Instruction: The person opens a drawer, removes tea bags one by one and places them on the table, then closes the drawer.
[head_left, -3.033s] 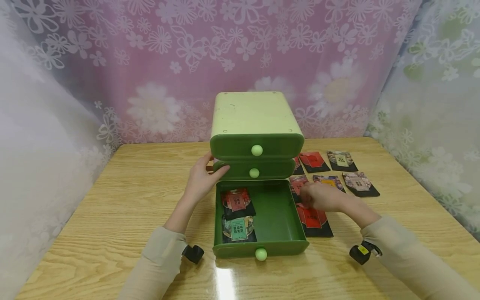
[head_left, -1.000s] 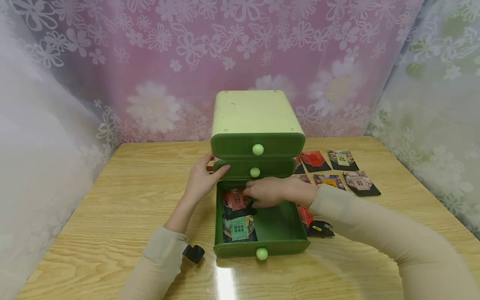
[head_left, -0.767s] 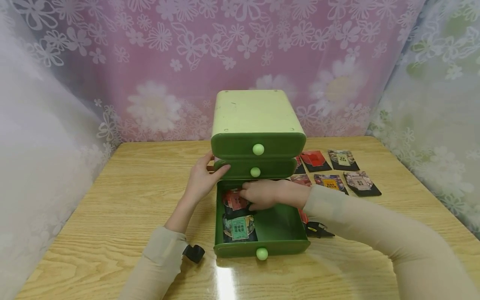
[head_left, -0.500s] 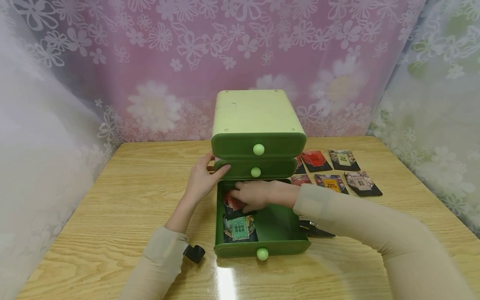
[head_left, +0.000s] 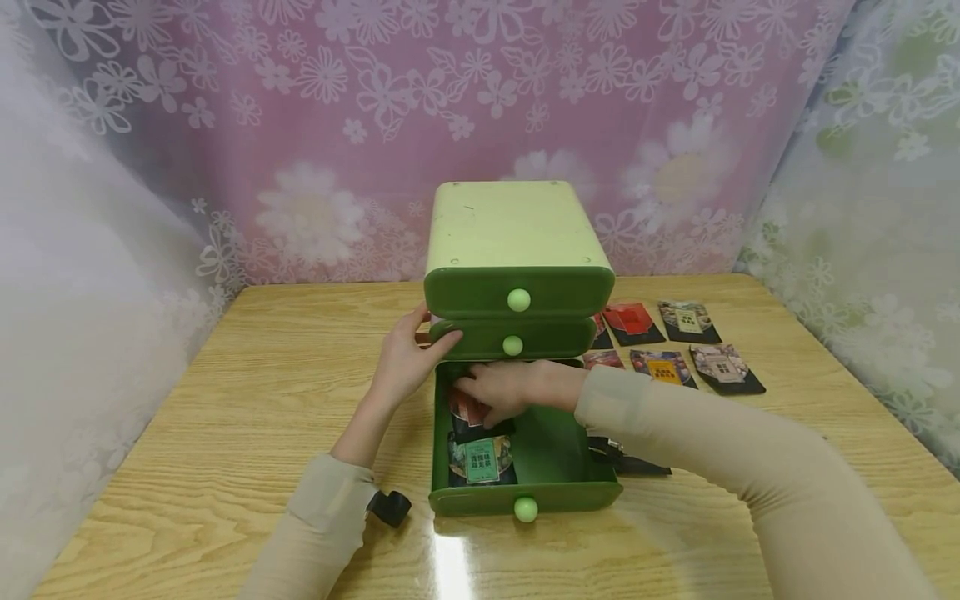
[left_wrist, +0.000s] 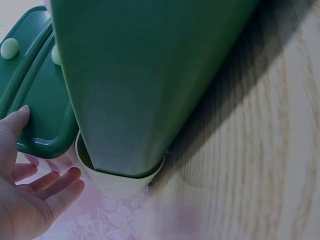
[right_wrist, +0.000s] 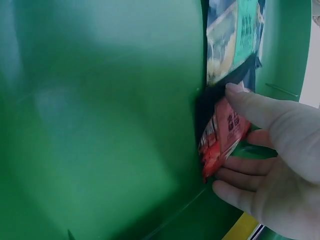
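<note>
In the head view, my left hand (head_left: 405, 354) holds the left side of the green and cream drawer cabinet (head_left: 517, 225). Its thumb rests on the front of the middle drawer (head_left: 480, 339), with the fingers around the side. My right hand (head_left: 502, 390) reaches into the pulled-out bottom drawer (head_left: 555, 496), at its back left. There it pinches a red tea packet (right_wrist: 230, 120) between thumb and fingers; the hand covers part of that packet in the head view. A green-labelled tea packet (head_left: 482, 460) lies flat in front of it. Bare green floor (right_wrist: 110, 125) fills the drawer's other side.
Several tea packets lie right of the cabinet, including a red one (head_left: 633, 322), a yellow-labelled one (head_left: 663, 368) and a pink one (head_left: 724, 368). The right forearm crosses the drawer's right wall. The top drawer (head_left: 465, 292) stays closed. Floral curtains surround the wooden table (head_left: 262, 375).
My right hand has moved from the packets right of the cabinet into the bottom drawer, then slid further left onto the red packet. The left hand has stayed on the cabinet.
</note>
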